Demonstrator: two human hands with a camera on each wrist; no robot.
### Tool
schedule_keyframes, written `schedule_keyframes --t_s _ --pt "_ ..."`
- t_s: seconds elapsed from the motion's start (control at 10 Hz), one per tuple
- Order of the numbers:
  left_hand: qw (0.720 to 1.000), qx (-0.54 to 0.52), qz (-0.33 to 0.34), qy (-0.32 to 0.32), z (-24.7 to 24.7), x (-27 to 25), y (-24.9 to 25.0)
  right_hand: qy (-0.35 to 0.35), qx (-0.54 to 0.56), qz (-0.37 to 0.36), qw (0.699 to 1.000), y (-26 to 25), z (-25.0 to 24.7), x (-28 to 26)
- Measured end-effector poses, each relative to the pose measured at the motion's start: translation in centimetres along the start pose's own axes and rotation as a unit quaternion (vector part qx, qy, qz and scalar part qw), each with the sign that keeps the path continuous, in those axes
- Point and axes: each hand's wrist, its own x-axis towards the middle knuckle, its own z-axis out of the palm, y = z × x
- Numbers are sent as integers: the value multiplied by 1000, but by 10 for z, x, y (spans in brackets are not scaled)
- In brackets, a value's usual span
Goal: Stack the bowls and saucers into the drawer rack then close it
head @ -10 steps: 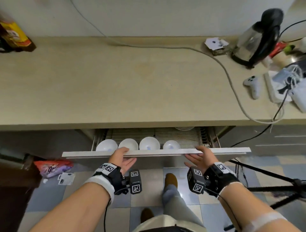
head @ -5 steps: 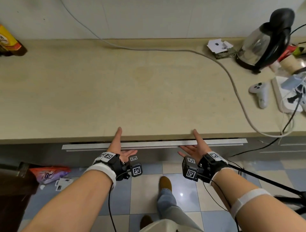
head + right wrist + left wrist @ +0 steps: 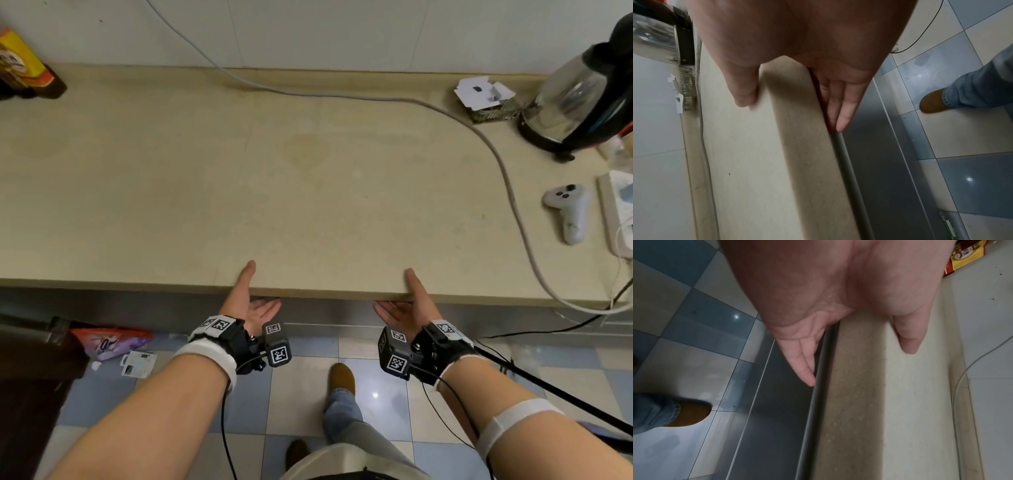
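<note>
The drawer is pushed in under the beige counter [image 3: 308, 188], and only its grey front [image 3: 325, 313] [image 3: 781, 402] [image 3: 875, 154] shows. The bowls, saucers and rack are hidden inside. My left hand [image 3: 250, 301] [image 3: 818, 296] lies flat against the top of the drawer front with straight fingers [image 3: 803, 366], its thumb raised over the counter edge. My right hand [image 3: 411, 305] [image 3: 807, 48] does the same further right: fingers [image 3: 842, 113] straight on the front, thumb over the counter. Neither hand holds anything.
On the counter a glass kettle [image 3: 582, 89], a white controller [image 3: 568, 209] and a power strip [image 3: 616, 212] sit at the right, and a grey cable [image 3: 496, 154] crosses it. A yellow bottle [image 3: 20, 68] stands far left. A snack packet [image 3: 109, 342], a black tripod leg [image 3: 548, 387] and my shoe [image 3: 342, 377] are on the tiled floor.
The drawer has slid fully in under the counter, hiding the white bowls. Both hands followed its front edge forward, with the thumbs now over the counter.
</note>
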Motion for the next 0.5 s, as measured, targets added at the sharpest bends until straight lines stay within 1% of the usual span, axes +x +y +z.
schedule_keyframes --t_s 0.2,0.3,0.4,0.5 --pt "1000 9 11 1 3 -5 0 -5 6 -6 1000 -1 -2 -2" --pt "999 25 21 -5 2 -10 -1 -24 -15 -6 1000 -2 -7 -8" --pt "997 65 36 -13 3 -19 -2 -20 -72 -5 997 -4 -11 -18" --pt "990 127 56 -26 -12 -30 -14 20 -152 -5 988 -3 -18 -33"
